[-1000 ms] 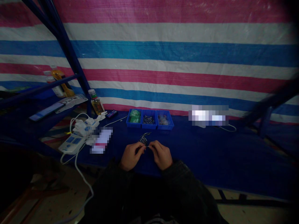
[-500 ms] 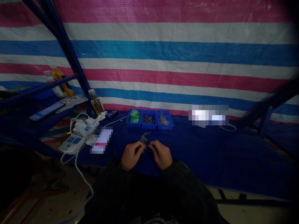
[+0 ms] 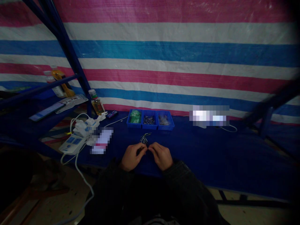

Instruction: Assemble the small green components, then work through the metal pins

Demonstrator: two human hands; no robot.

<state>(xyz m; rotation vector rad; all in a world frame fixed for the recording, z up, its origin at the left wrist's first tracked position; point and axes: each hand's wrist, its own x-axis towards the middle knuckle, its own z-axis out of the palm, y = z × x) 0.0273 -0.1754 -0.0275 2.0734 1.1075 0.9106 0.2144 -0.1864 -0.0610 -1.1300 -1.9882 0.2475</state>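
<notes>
My left hand (image 3: 133, 157) is closed in a pinch, thumb against forefinger, over the front part of the blue table (image 3: 199, 153). Facing it, my right hand (image 3: 161, 157) pinches too, and the fingertips of both almost meet. What they hold is mostly hidden by the fingers; a thin metal piece showed at my right fingertips a moment ago. Just beyond the left fingertips lies a small pile of thin dark and silver pieces (image 3: 143, 138). Similar small pieces fill the middle blue bin (image 3: 150, 126) behind the pile.
Beside the middle bin stand a left bin (image 3: 134, 125) with a green bag and a right bin (image 3: 166, 127) with clear small items. Leftward are a phone (image 3: 103, 140), a power strip (image 3: 72, 144) with white cables, and a bottle (image 3: 97, 104). A striped sheet (image 3: 164, 62) hangs behind.
My fingertips have come closer together, my right hand shifting slightly left. The thin metal piece between them is now covered. Pile and bins look unmoved.
</notes>
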